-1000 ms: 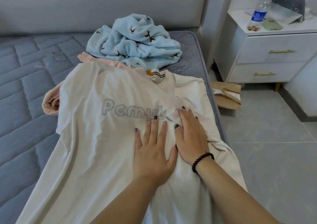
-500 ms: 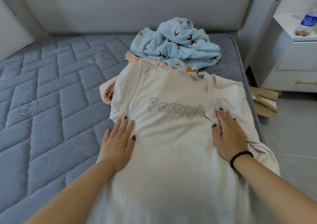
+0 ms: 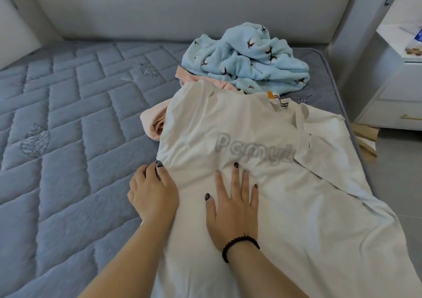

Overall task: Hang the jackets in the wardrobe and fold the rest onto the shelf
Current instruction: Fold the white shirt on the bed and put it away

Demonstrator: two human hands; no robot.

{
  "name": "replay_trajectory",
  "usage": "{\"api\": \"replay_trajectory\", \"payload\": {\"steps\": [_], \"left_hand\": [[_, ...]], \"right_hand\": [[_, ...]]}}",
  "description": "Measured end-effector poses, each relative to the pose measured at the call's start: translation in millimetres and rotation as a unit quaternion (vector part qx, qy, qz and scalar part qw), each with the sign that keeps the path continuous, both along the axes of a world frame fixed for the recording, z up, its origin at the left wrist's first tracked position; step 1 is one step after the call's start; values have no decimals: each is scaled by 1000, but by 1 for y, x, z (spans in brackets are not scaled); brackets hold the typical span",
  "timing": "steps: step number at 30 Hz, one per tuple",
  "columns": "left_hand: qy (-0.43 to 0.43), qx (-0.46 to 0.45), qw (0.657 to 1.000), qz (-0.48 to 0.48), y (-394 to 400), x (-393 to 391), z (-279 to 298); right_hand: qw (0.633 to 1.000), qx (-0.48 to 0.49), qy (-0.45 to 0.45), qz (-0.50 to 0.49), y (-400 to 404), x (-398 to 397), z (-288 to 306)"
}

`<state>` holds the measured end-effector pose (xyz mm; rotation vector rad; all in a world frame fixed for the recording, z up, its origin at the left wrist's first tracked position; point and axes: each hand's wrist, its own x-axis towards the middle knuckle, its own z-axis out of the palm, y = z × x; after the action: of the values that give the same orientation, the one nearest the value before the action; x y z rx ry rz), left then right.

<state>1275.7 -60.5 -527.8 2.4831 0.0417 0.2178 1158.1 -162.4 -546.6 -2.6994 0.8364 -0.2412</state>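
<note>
1. Head view, item location: the cream T-shirt [image 3: 262, 160] lies spread on the mattress [image 3: 68, 138], print side up, collar away from the person. Its hem end hangs toward the camera. The far-side sleeve [image 3: 319, 135] is folded in over the body of the shirt.
2. Head view, left hand [image 3: 153, 192]: fingers are curled at the shirt's near-side edge, the thumb lying on top of the fabric. The fingertips are hidden, so whether they pinch the edge or only rest against it cannot be told.
3. Head view, right hand [image 3: 235, 204]: flat, fingers straight and spread, palm pressing the cloth just below the printed lettering. It holds nothing.
4. Handling judgement: the fabric appears thin, light and limp. It wrinkles under the palm, so it probably slides and bunches easily.
5. Recommended hold: take the side edge beside the left thumb, at the shoulder seam beyond it, while the right palm pins the middle.
6. Head view, surroundings: beyond both hands a pink garment [image 3: 155, 122] lies partly under the shirt, and a blue patterned garment [image 3: 246, 58] lies crumpled past the collar.
</note>
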Motion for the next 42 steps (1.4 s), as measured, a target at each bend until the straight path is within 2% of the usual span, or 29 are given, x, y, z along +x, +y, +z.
{"api": "replay_trajectory", "payload": {"steps": [2, 3, 5, 7, 10, 12, 13, 15, 17, 19, 20, 21, 22, 23, 24, 25, 26, 27, 29, 30, 33, 36, 39, 42], "left_hand": [[27, -71, 997, 1, -4, 12, 4], [68, -112, 991, -4, -6, 19, 9], [185, -235, 954, -6, -8, 40, 29], [302, -369, 879, -23, -12, 56, 48], [384, -532, 751, -70, -15, 76, 65], [383, -655, 646, -82, -18, 76, 73], [358, -700, 612, -89, -20, 72, 74], [285, -760, 576, -98, -24, 67, 77], [209, -793, 562, -105, -29, 66, 83], [167, -789, 585, -87, -37, 71, 95], [155, -766, 621, -56, -41, 74, 101], [134, -721, 679, -21, -45, 78, 105], [91, -645, 758, -1, -48, 82, 107], [23, -540, 841, -23, -49, 85, 109], [-60, -406, 907, -100, -51, 85, 110], [-120, -258, 934, -218, -53, 83, 110], [-142, -127, 924, -333, -55, 80, 106], [-129, -25, 897, -421, -57, 74, 99], [-94, 61, 832, -544, -62, 54, 79], [-99, 69, 816, -565, -63, 44, 68], [-93, 33, 844, -528, -66, 31, 52], [-84, -19, 847, -524, -71, 29, 50], [-23, -139, 858, -495, -75, 18, 61], [42, -256, 873, -414, -77, 9, 70]], "right_hand": [[1000, 0, -12, -3, 3, 3, 2], [1000, -3, -17, -8, 3, 4, 3], [999, -19, -24, -10, 3, 4, 3], [999, -33, -28, -11, 1, 2, -1], [999, -39, -33, -12, 0, 3, -4], [998, -41, -36, -6, 2, 3, -5], [999, -40, -36, -7, 1, 2, -5], [998, -38, -40, -13, 0, 1, -6], [998, -36, -43, -16, 2, 3, -4], [999, -34, -40, -15, 3, 5, -2], [999, -33, -39, -15, 3, 5, -2], [999, -31, -38, -14, 3, 4, -2], [999, -31, -35, -16, 3, 3, -3], [999, -31, -31, -18, 3, 3, -4], [999, -33, -29, -19, 3, 3, -4], [999, -33, -28, -20, 3, 3, -3], [999, -34, -28, -19, 3, 4, -2], [999, -33, -30, -18, 3, 4, -1], [999, -35, -34, -18, 1, 3, -1], [998, -34, -39, -19, 1, 3, -1], [997, -31, -66, -22, 1, 4, 1], [997, -31, -73, -20, 0, 5, 1], [997, -22, -66, -17, 0, 4, 1], [998, 10, -64, -12, 0, 6, 0]]}}
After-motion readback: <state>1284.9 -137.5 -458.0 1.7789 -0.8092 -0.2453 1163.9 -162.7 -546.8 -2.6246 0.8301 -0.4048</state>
